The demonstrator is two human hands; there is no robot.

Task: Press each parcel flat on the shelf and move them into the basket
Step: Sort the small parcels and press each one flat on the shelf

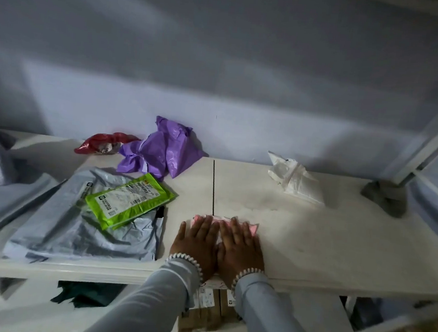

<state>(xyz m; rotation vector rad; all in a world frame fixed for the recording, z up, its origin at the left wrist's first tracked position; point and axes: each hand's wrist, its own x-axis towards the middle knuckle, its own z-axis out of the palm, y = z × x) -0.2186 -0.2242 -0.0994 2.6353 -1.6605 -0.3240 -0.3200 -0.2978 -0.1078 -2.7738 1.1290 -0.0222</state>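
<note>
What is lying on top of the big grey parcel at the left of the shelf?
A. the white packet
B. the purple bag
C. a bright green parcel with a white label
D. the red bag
C: the green parcel rests on the grey parcel, while the purple bag, red bag and white packet lie on the shelf farther back.

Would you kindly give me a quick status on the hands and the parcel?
Left hand and right hand flat, pressing pink parcel on shelf. Basket not in view. Nothing in the way.
</note>
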